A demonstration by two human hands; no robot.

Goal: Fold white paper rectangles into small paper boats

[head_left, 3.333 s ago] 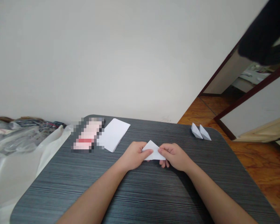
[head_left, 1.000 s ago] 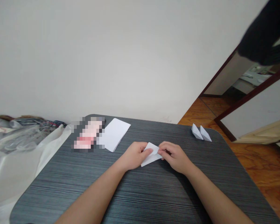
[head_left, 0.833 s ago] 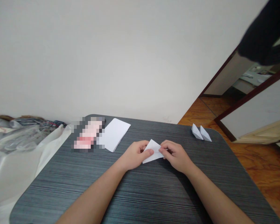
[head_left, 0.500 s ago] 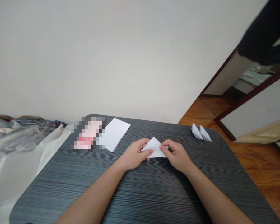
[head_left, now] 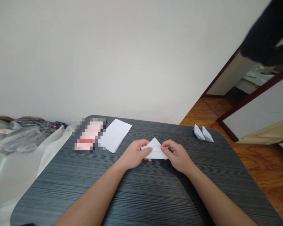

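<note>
A folded white paper (head_left: 155,150) in a hat-like triangle sits low over the middle of the dark table, its point away from me. My left hand (head_left: 134,154) pinches its left end between thumb and fingers. My right hand (head_left: 176,156) grips the right end the same way. Fingertips show below the paper's lower edge. Beyond my right hand, near the table's far right corner, stand two small white paper boats (head_left: 202,133). A folded sheet of white paper (head_left: 114,135) lies at the far edge, to the left of my hands.
A pixelated pink and dark object (head_left: 88,135) lies next to the white sheet. Plastic bags and cloth (head_left: 21,141) are heaped beyond the table's left side. A dark cloth (head_left: 264,34) hangs top right, above a door frame and wood floor (head_left: 202,110).
The paper has turned from a tilted shape to a level triangle with its point away from me. Its lower edge now shows a folded band. Both hands stay on it.
</note>
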